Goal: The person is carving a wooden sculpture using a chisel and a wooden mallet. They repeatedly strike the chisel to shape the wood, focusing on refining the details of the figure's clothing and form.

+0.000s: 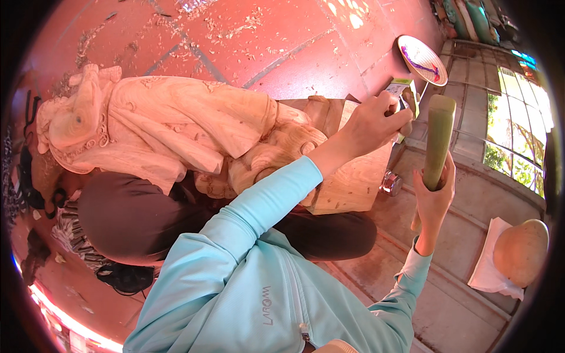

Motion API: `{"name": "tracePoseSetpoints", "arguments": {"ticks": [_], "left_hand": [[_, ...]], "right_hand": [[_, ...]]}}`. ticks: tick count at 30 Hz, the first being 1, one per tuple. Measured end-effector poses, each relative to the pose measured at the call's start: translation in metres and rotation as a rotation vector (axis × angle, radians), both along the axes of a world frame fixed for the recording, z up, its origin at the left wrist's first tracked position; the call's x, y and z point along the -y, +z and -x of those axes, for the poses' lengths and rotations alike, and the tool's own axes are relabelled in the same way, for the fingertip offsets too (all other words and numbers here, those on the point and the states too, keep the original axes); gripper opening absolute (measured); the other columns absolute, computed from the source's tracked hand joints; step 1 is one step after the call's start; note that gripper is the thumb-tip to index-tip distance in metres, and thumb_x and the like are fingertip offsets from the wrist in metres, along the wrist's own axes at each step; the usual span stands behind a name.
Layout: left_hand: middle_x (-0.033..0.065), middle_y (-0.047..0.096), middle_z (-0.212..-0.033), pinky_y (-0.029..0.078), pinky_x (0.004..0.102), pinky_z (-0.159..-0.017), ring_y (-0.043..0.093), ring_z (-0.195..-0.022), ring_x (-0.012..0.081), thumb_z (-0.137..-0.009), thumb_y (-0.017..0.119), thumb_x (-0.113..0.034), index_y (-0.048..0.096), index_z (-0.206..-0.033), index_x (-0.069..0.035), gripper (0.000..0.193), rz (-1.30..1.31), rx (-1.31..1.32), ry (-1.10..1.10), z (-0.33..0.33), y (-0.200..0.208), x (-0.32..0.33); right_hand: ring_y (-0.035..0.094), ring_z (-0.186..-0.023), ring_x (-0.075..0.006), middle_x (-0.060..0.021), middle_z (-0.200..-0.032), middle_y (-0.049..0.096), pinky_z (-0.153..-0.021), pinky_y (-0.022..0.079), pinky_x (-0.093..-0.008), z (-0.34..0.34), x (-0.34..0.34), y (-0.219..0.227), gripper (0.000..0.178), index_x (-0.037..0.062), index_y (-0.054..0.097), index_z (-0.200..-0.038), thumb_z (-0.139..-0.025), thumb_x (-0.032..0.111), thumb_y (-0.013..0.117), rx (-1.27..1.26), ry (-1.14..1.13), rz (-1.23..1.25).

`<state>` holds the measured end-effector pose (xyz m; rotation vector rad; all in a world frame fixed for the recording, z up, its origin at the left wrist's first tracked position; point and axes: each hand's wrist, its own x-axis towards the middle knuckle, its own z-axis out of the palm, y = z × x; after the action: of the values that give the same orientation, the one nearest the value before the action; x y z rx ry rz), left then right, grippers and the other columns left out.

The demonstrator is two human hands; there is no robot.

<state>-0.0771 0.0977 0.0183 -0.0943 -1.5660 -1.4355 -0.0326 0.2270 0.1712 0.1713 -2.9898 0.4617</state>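
A large carved wooden figure (176, 120) lies on its side across my lap, its draped robe running from the left toward a block-like base (350, 185) at the right. My left hand (376, 120) is closed above the base end. A small dark bit shows at its fingers, but what it grips is mostly hidden. Farther right, my right hand (434, 191) is wrapped around a greenish wooden mallet (440, 135), held upright and apart from the carving. A stub of its handle pokes out below the hand.
Wood shavings (235, 26) litter the red tiled floor. A white round bowl or fan-like dish (422, 59) and a green-and-white box (406, 91) are beyond my left hand. A small glass jar (391, 183) stands by the base. At right, a round tan object (521, 253) rests on white cloth.
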Motion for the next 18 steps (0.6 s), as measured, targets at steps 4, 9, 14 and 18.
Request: {"name": "tracePoseSetpoints", "arguments": {"ticks": [4,9,14,18], "left_hand": [[0.0041,0.051,-0.07,0.041,0.03,-0.044,0.05,-0.053,0.0181,-0.07,0.074,-0.011,0.056,-0.073,-0.009,0.019,-0.084,-0.12,0.063,0.0,0.005,0.006],[0.0066,0.043,-0.053,0.035,0.0332,-0.041,0.046,-0.044,0.0216,-0.078,0.072,-0.016,0.043,-0.06,-0.008,0.035,-0.207,-0.037,0.072,-0.001,0.007,0.01],[0.0088,0.042,-0.05,0.034,0.036,-0.04,0.045,-0.042,0.0247,-0.079,0.071,-0.014,0.04,-0.058,-0.007,0.038,-0.31,0.04,0.059,0.005,-0.001,0.009],[0.0093,0.043,-0.05,0.036,0.0375,-0.041,0.047,-0.043,0.0269,-0.076,0.069,-0.009,0.04,-0.058,-0.008,0.034,-0.395,0.062,0.074,0.005,-0.003,0.01]], "right_hand": [[0.062,-0.093,-0.016,-0.0105,-0.108,0.064,-0.081,0.049,-0.0302,0.001,-0.002,0.006,0.061,0.0069,0.049,-0.131,-0.075,0.003,0.073,-0.023,0.12,-0.115],[0.063,-0.089,-0.015,-0.01,-0.106,0.065,-0.078,0.049,-0.0295,0.004,0.006,0.015,0.057,0.0047,0.049,-0.13,-0.079,0.009,0.073,-0.032,0.094,-0.109],[0.056,-0.076,-0.0093,-0.0041,-0.086,0.062,-0.072,0.047,-0.0256,0.007,0.027,0.015,0.047,0.003,0.051,-0.125,-0.083,0.012,0.07,-0.051,0.106,-0.151],[0.055,-0.075,-0.0094,-0.0043,-0.087,0.062,-0.073,0.048,-0.026,0.005,0.037,0.013,0.049,0.0031,0.05,-0.128,-0.083,0.011,0.069,-0.14,0.087,-0.2]]}}
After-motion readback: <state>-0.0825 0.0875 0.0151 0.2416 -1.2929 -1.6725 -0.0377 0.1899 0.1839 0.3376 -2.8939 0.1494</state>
